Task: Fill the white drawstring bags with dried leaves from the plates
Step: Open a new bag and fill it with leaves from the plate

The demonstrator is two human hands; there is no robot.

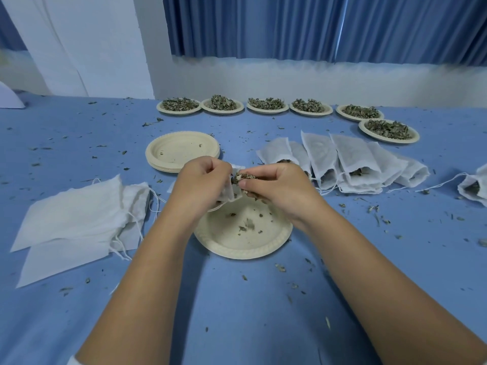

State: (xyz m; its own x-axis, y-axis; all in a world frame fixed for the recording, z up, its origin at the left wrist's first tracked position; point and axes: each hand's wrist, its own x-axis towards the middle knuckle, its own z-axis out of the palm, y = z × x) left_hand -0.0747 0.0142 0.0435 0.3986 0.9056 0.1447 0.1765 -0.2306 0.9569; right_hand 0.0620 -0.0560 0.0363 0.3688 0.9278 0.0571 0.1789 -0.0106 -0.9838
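My left hand (201, 181) grips the mouth of a white drawstring bag (228, 192) above a nearly bare paper plate (243, 233) that holds a few leaf crumbs. My right hand (279, 187) pinches a clump of dried leaves (243, 178) right at the bag's opening. Several filled bags (340, 164) lie in a row to the right, with one more filled bag (473, 187) at the far right edge. Flat unfilled bags (79, 219) lie stacked on the left. Several plates heaped with dried leaves (267, 104) line the back of the table.
A stack of paper plates without leaves (181, 150) stands just beyond my hands. Leaf crumbs are scattered all over the blue tablecloth (250, 299). A white wall and blue curtains (316, 25) close off the far side.
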